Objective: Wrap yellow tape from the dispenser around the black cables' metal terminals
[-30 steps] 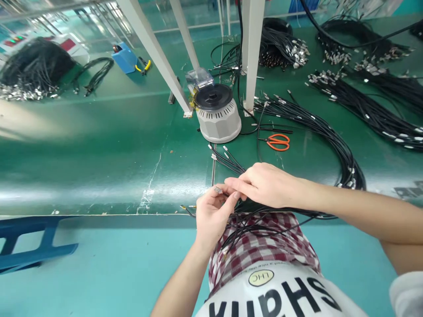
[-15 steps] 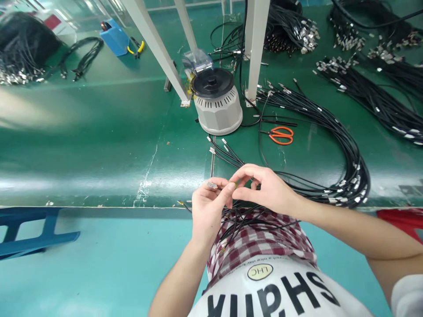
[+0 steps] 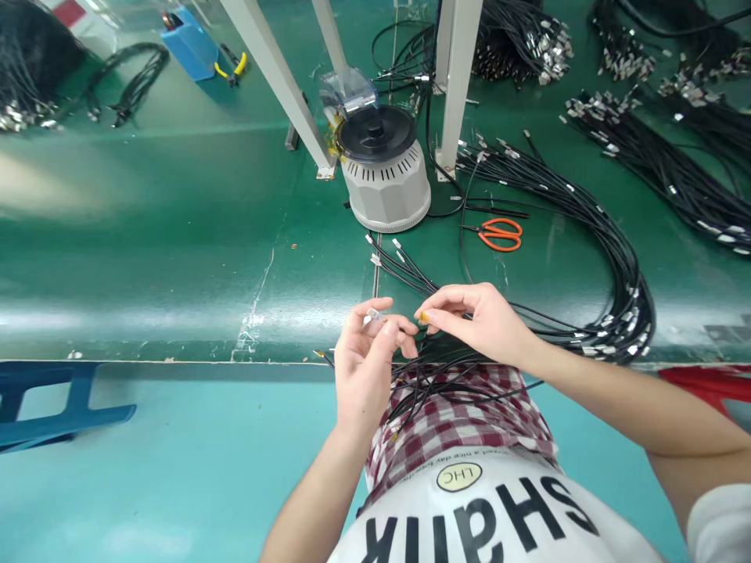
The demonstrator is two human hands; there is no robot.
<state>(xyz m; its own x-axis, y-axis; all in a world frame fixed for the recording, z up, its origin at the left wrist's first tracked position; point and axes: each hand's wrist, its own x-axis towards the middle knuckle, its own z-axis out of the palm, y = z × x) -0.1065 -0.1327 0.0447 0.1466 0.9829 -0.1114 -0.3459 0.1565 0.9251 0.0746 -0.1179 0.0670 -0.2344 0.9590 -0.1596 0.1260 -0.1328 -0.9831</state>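
My left hand (image 3: pixel 364 367) is at the bench's front edge, fingers curled and partly spread. A small silvery-white piece (image 3: pixel 372 316) sits between its fingers; whether a cable runs from it is hidden. Just to the right, my right hand (image 3: pixel 478 319) pinches a small amber-yellow piece (image 3: pixel 423 317) that looks like tape, between thumb and index finger. The two hands are slightly apart. Below them, loose black cables (image 3: pixel 434 387) lie over the lap and the bench edge. One yellow-tipped cable end (image 3: pixel 320 355) sticks out left of my left hand.
A grey round device with a black top (image 3: pixel 386 184) stands ahead between white posts (image 3: pixel 458 86). Orange-handled scissors (image 3: pixel 500 234) lie to its right, by a curved cable bundle (image 3: pixel 622 258). More bundles (image 3: pixel 662 164) lie far right. A blue tape dispenser (image 3: pixel 191 48) stands back left.
My hands have drawn apart; the fingertips were together before. The amber-yellow piece has come away with my right hand, and my left fingers have loosened and spread. The view has shifted slightly.
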